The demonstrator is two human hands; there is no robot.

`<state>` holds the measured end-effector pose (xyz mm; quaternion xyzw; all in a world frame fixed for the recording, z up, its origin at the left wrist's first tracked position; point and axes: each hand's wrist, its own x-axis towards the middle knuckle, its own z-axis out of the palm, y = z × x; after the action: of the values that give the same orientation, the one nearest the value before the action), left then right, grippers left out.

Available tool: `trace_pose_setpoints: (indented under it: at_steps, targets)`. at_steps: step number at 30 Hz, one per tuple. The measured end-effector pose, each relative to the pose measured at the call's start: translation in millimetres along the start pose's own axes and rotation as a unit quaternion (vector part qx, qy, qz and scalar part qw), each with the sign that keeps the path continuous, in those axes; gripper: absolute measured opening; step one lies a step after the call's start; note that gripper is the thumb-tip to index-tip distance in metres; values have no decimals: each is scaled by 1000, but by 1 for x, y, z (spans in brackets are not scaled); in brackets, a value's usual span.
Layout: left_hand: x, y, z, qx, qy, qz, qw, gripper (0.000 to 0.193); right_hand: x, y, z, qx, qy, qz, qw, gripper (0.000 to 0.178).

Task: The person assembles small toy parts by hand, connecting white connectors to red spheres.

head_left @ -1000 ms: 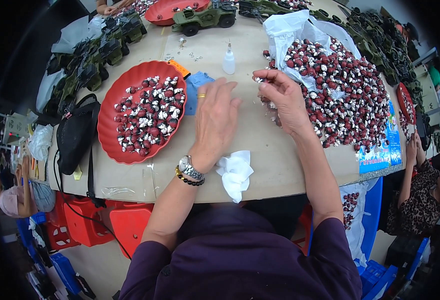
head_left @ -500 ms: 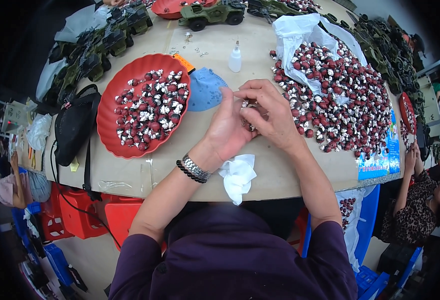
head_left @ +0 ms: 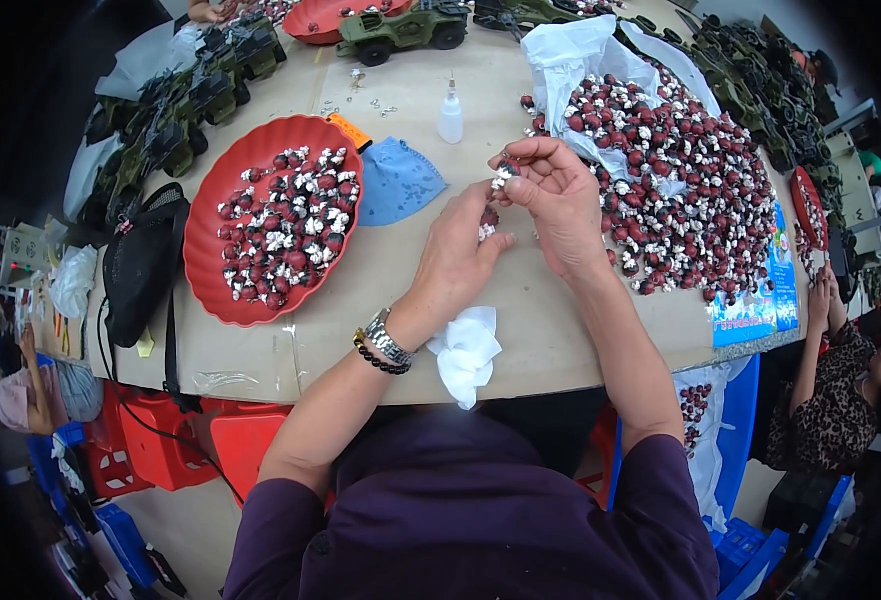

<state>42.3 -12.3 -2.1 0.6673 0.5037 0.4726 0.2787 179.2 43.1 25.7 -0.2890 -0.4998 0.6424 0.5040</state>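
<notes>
Between the thumb and fingertips of my right hand (head_left: 565,205) is a small dark-red-and-white piece (head_left: 504,174), round with a knobbly white part. My left hand (head_left: 452,250) is just below and to its left, back upward, fingers curled around another red-and-white piece (head_left: 488,220) that shows beside the thumb. To the left, a red scalloped bowl (head_left: 200,240) holds many pieces like these. A large heap of the same pieces (head_left: 695,215) lies right of my right hand, partly on white plastic sheeting (head_left: 565,50).
A crumpled white tissue (head_left: 465,355) lies near the table's front edge. Beyond my hands are a blue cloth (head_left: 397,182), a small needle-tipped bottle (head_left: 450,118) and a green toy jeep (head_left: 400,32). A black bag (head_left: 143,265) sits at left; another person (head_left: 830,400) is at right.
My hands have parted slightly. The right has risen with a piece in its fingertips; the left has turned from palm-up to back-up, fingers curled. The whole view has shifted a little.
</notes>
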Motion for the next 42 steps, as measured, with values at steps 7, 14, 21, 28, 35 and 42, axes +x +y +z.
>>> trace_pose_setpoints:
  at_steps: [7, 14, 21, 28, 35, 42]
  targets:
    - [1, 19, -7, -146, -76, -196, 967, 42, -3, -5, -3, -64, -10, 5, 998, 27]
    - [5, 6, -18, -485, 24, -196, 852, 32, -5, -4, 3, -145, -57, -59, 986, 28]
    - [3, -1, -21, -579, -43, -242, 778, 24, -2, 0, 0, -346, -48, -167, 922, 35]
    - [3, -4, -19, -608, -55, -248, 753, 21, -1, 2, 1, -326, -36, -186, 926, 35]
    - [1, -6, -20, -626, -53, -247, 738, 32, -2, 0, 2, -315, -50, -180, 931, 32]
    - [2, -1, -19, -619, -68, -250, 742, 41, 3, 3, -1, -401, -80, -311, 858, 27]
